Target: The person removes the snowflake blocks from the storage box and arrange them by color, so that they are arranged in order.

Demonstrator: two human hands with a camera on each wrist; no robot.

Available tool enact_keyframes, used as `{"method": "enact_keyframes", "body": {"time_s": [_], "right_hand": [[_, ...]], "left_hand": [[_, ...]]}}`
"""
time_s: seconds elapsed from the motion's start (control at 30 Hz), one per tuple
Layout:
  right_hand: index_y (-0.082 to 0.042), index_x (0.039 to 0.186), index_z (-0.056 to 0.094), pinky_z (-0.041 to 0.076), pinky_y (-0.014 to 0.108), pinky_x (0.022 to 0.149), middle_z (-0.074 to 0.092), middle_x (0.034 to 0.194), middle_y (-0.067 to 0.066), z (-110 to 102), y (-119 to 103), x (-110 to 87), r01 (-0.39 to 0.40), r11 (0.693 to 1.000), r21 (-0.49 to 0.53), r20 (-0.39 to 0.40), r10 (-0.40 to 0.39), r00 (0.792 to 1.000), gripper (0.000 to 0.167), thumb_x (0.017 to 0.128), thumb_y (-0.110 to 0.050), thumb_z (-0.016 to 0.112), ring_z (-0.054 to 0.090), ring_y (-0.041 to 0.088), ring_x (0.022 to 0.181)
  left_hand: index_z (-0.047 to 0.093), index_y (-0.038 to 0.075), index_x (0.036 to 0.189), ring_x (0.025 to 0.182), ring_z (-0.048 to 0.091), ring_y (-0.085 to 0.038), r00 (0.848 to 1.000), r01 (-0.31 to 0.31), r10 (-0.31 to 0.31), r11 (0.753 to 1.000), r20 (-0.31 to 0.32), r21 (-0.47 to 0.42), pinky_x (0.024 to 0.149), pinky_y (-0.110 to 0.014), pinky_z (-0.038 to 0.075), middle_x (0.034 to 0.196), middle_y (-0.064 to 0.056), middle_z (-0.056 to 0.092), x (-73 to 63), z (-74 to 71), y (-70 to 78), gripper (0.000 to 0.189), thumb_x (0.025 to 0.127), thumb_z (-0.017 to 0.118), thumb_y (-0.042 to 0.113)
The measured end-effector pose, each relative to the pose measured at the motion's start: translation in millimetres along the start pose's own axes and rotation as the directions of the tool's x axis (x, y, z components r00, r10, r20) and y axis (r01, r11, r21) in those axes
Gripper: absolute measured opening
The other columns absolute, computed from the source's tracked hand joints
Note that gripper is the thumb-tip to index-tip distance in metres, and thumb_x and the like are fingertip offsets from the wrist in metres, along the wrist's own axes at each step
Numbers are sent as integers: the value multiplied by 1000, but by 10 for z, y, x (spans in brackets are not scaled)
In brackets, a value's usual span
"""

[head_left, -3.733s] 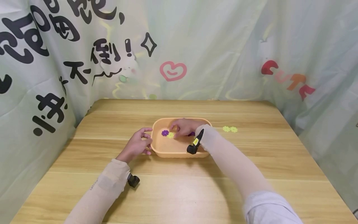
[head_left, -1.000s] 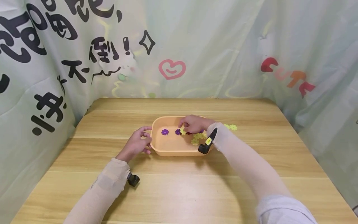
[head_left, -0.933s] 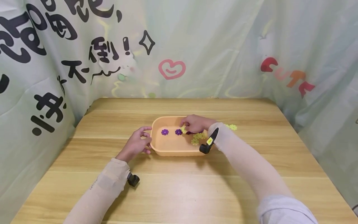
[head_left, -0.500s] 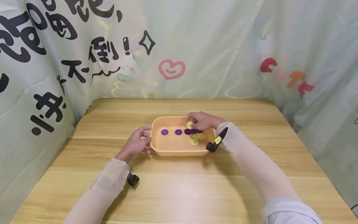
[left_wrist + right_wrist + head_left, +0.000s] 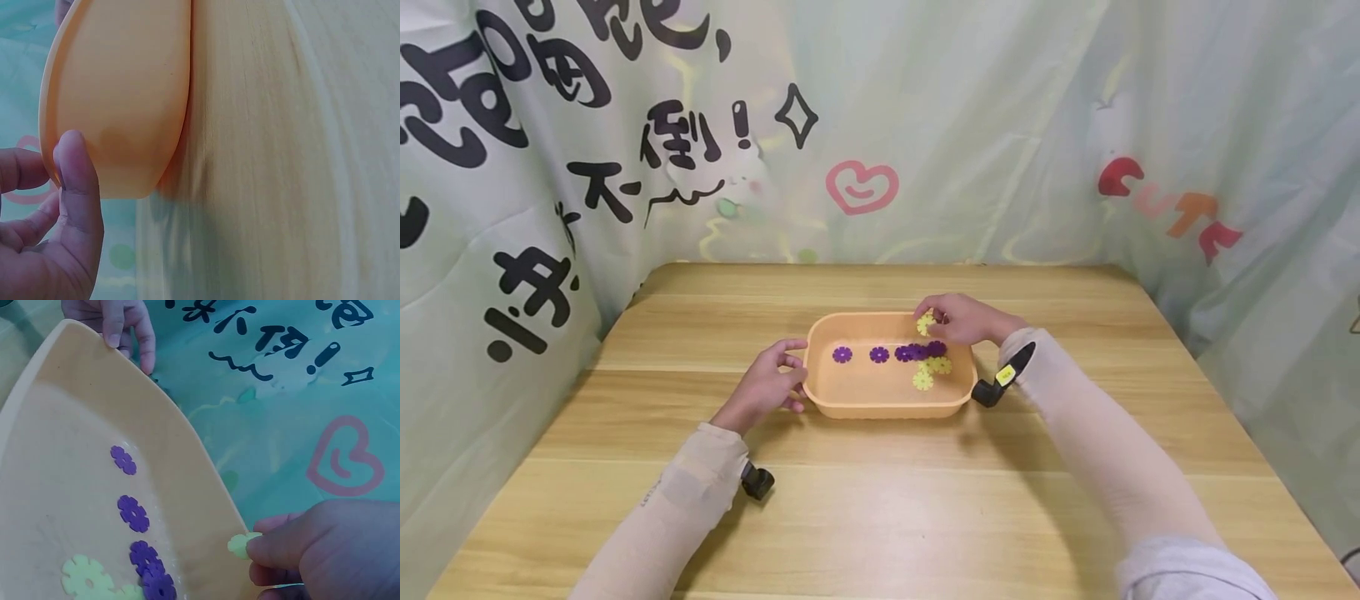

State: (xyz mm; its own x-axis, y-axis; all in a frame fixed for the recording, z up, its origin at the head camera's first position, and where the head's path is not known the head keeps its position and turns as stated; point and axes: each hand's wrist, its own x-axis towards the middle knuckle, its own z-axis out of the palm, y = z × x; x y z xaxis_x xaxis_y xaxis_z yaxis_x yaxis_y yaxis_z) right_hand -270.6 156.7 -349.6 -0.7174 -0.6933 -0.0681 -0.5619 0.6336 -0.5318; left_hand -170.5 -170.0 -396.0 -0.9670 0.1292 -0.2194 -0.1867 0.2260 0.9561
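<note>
In the head view an orange plastic basin [image 5: 865, 411] sits mid-table. My right hand [image 5: 966, 320] is over its back right part, pinching a yellow snowflake disc [image 5: 925, 323] between thumb and fingers. The right wrist view shows this yellow disc [image 5: 239, 546] close to the rim. Inside the basin, a row of purple snowflake discs [image 5: 879, 355] runs left to right, some overlapping. Below the row's right end lie several yellow discs [image 5: 922, 381]. My left hand [image 5: 763, 386] touches the basin's left end with spread fingers, its thumb [image 5: 77, 165] against the outer wall.
The wooden table [image 5: 880, 508] stretches out around the basin. A printed curtain [image 5: 985, 150] hangs along its back and sides. A black wrist camera [image 5: 757, 482] is strapped to my left wrist, another wrist camera [image 5: 996, 388] to my right.
My right hand has lifted the yellow disc from among the purple ones and carried it back and to the right. More of the purple row shows now. The left hand stays put.
</note>
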Motion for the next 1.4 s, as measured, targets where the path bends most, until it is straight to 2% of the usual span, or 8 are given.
{"method": "enact_keyframes", "body": {"time_s": [0.4,0.6,0.8,1.03,1.4], "right_hand": [[0,120,60,49,38,70,58,86,7,-125,276,-177,-54,999,2,-101,54,993,31,90,-7,63,55,21,78],[3,124,58,49,33,59,53,78,7,-101,417,-315,-112,991,71,-97,119,988,32,94,-7,58,53,19,65],[5,125,57,50,34,62,54,79,9,-155,562,-452,-124,990,63,-155,132,979,32,95,-7,57,57,21,67],[8,126,54,48,31,55,54,75,11,-134,722,-603,-153,983,105,-150,168,974,33,95,-4,56,55,21,61],[11,125,49,52,32,55,61,81,18,-60,935,-808,-192,963,186,-161,223,961,36,92,2,60,60,30,68]], "left_hand": [[40,7,142,71,57,-22,1000,8,-8,1000,2,1,58,-36,60,109,-17,44,-23,9,17,51,93,52,-4],[40,7,142,73,58,-23,999,39,-39,999,16,8,58,-36,60,110,-16,43,-50,6,-52,52,93,52,-4],[40,7,143,73,58,-23,1000,8,-8,1000,10,5,58,-36,60,112,-17,43,-25,4,-20,52,93,52,-3],[39,7,143,73,58,-23,1000,18,-18,1000,12,6,59,-36,60,113,-17,44,-19,-5,11,52,93,52,-3],[39,6,142,73,57,-22,1000,16,-16,1000,8,-8,58,-35,60,111,-17,44,-6,-2,-1,52,93,52,-4]]}}
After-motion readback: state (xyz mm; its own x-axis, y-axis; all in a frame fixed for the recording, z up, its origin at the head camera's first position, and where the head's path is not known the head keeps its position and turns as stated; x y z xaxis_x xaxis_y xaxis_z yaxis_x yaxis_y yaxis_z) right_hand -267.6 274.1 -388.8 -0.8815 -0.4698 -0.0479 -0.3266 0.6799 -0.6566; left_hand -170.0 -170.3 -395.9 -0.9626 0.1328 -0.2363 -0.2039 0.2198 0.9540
